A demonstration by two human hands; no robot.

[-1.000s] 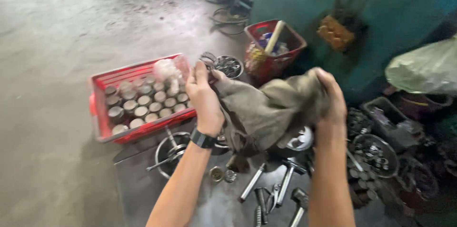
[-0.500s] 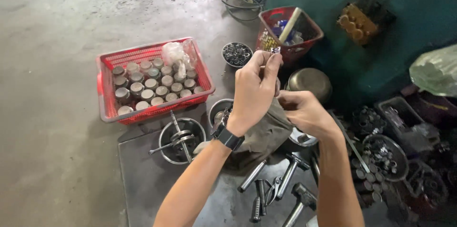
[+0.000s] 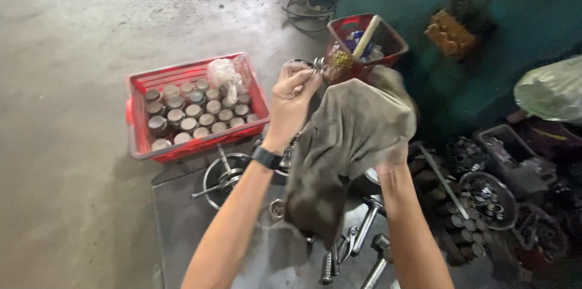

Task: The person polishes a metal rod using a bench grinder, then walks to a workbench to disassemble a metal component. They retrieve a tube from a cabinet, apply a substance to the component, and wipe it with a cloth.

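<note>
Left hand [image 3: 293, 96], wearing a black wristband, is closed, pinching a small metal part [image 3: 317, 64] at its fingertips. Right hand [image 3: 388, 158] is hidden under a grey-brown rag [image 3: 348, 143] draped over it; its grip cannot be told. At ten o'clock of the hands sits a red crate [image 3: 139, 137] of metal cylinders. A red basket [image 3: 394, 37] stands at twelve.

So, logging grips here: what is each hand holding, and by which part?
Left hand pinches a small metal part at its end; right hand, under the rag, grips its cloth.
</note>
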